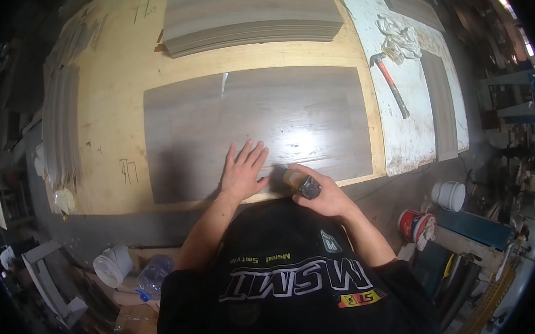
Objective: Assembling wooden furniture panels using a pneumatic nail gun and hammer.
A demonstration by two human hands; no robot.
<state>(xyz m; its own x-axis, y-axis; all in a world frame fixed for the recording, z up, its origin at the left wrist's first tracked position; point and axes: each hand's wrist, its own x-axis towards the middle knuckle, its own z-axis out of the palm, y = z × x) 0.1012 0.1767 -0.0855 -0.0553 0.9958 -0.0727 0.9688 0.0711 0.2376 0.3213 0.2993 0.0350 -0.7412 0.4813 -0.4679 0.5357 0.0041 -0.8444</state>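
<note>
A grey-brown wood-grain panel (252, 118) lies flat in front of me on the pale yellow tabletop (111, 103). My left hand (243, 170) rests on the near part of the panel, fingers stretched out, holding nothing. Over the panel's near edge my right hand (323, 194) grips a small, stubby dark-and-yellow object (301, 183); its exact kind does not show. A bright glare and several small dark marks show on the panel close to the right hand. There is a short pale streak on the panel's far edge.
Beyond the panel sits a stack of similar boards (251, 19). Narrow strips (63, 128) are piled at the left. On the whitish board at right lie a red-handled hammer (391, 84) and crumpled plastic (398, 38). Buckets (113, 266) and a clear jug (157, 275) stand below.
</note>
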